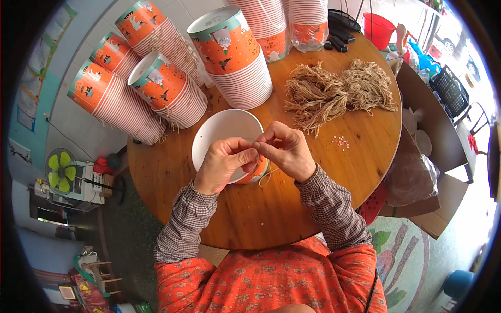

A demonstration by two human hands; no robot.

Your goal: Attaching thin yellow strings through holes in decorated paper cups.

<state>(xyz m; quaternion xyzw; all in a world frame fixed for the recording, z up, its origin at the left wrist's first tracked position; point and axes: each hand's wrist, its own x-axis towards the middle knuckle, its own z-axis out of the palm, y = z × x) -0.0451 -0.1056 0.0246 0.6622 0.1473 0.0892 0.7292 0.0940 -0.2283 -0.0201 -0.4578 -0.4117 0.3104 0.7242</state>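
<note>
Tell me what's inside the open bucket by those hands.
White inner wall shows inside the bucket, with a small dark spot on the left. The left hand and right hand cover part of the opening, so whatever lies behind them can't be seen.

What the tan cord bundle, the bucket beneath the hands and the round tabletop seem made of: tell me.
Tan cord bundle: likely plant fibre such as jute, matte; its thin strands look loose and stringy.
Bucket: probably coated paperboard, possibly plastic; smooth white inside, printed orange outside.
Round tabletop: apparently varnished wood, though laminate is possible; brown grain and sheen show.
</note>
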